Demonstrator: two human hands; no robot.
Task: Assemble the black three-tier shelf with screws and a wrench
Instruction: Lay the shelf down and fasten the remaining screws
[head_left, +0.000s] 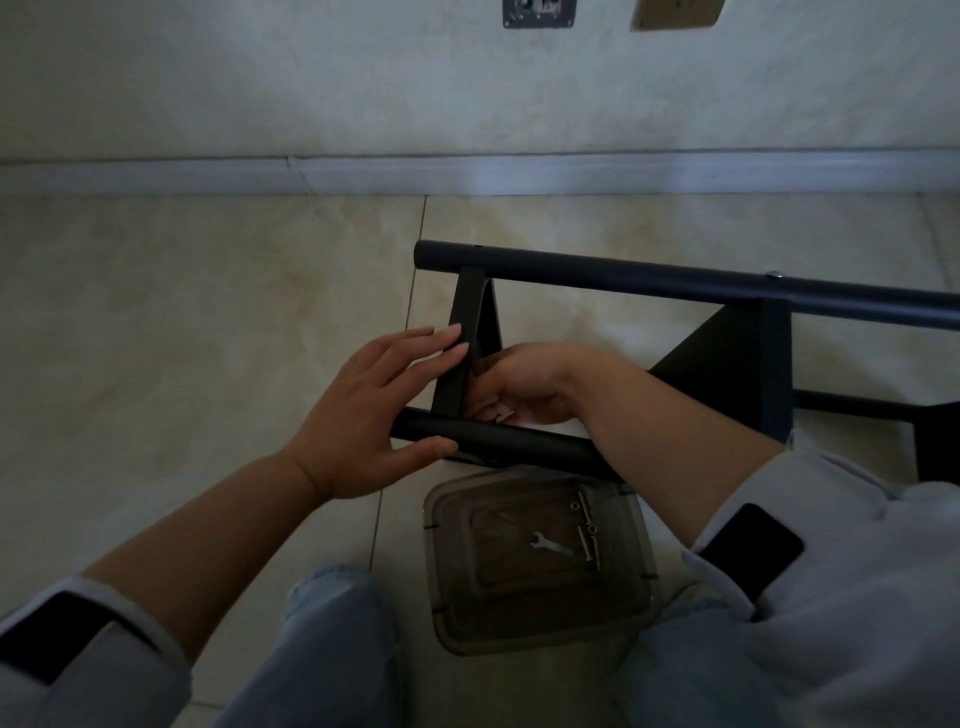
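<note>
Head cam: black metal shelf frame (727, 332) lying on tile floor (182, 322), left hand (363, 415) fingers flat on its end panel, thumb under near tube, right hand (524, 387) curled behind panel, grip can't tell; small silver wrench (550, 545) in clear plastic tray (540, 613) at floor's near edge.

Dim, flat indoor light through a wide-angle head view.

I see the whole frame underexposed, with a cool grey cast on the wall (363, 93) toward 12 o'clock and a warmer tone on the floor tiles (182, 312) at 9 o'clock. The brightest patch sits on the baseboard (519, 174) just above centre, a soft sheen rather than glare. The black shelf frame (675, 283) loses nearly all surface detail in the gloom. Shadows are soft and weak, pooling under the forearms around the clear plastic tray (540, 613) at 6 o'clock. Straight lines bow toward the edges, and the sleeves at 4 and 8 o'clock look smeared and soft. Fine grain muddies the dark areas.
</note>
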